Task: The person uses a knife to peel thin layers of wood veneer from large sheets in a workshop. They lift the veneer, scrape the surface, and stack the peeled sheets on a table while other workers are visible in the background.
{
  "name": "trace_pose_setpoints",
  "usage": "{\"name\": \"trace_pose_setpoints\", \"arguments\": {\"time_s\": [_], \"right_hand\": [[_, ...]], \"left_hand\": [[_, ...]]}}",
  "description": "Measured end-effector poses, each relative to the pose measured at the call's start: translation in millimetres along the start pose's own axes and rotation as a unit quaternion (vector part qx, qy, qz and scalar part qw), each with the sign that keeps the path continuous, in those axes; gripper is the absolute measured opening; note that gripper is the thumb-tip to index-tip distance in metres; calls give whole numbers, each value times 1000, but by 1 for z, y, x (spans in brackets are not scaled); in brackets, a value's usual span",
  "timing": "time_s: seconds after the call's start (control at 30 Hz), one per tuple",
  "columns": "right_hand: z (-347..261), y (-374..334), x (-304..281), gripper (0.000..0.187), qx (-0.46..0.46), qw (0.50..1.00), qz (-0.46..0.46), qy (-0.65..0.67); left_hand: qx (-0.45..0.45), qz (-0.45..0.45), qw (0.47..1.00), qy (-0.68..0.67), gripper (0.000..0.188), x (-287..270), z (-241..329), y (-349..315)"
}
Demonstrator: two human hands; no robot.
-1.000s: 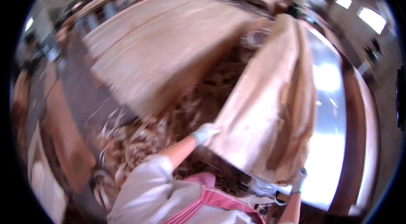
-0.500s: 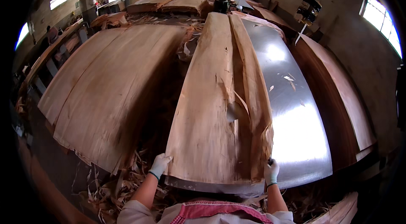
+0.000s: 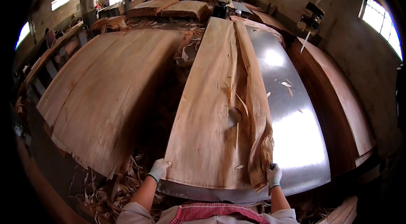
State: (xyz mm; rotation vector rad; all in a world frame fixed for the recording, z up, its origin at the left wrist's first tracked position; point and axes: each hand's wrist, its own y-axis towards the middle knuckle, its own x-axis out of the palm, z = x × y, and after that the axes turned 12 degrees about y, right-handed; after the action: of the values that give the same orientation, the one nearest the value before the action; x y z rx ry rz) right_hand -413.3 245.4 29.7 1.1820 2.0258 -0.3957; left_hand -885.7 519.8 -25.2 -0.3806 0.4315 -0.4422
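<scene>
We see both gloved hands gripping the near end of a long veneer sheet (image 3: pixel 211 114) on the shiny metal counter (image 3: pixel 296 135): left hand (image 3: pixel 159 169) at its left corner, right hand (image 3: pixel 274 176) at the torn right edge.

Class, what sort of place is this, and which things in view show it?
Probably a veneer workshop: a long veneer sheet on a shiny metal table, a veneer stack beside it, and scraps on the floor.

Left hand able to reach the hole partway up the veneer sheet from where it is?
Probably not. The left hand grips the near corner of the veneer sheet; the hole lies well up the sheet, toward its right side.
</scene>
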Motion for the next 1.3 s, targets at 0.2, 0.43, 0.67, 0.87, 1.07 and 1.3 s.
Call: {"name": "trace_pose_setpoints", "arguments": {"time_s": [0.2, 0.43, 0.67, 0.87, 1.07, 1.3], "right_hand": [[22, -11, -9, 20, -13, 1000, 16, -11], [7, 17, 10, 24, -7, 1000, -17, 7], [66, 28, -7, 26, -7, 999, -43, -1], [69, 33, -20, 28, 30, 994, -102, 16], [85, 24, -34, 34, 58, 987, -132, 77], [76, -13, -103, 63, 132, 987, 84, 35]], "left_hand": [[0, 26, 999, -25, 28, 3, 2, -28], [28, 25, 999, 1, 27, 1, -17, 12], [-44, 69, 963, 258, 41, -17, -1, 11], [-63, 87, 957, 270, 41, -10, 5, -10], [-49, 87, 945, 310, 43, -11, 12, -22], [16, 182, 918, 352, 39, -2, -9, -31]]}}
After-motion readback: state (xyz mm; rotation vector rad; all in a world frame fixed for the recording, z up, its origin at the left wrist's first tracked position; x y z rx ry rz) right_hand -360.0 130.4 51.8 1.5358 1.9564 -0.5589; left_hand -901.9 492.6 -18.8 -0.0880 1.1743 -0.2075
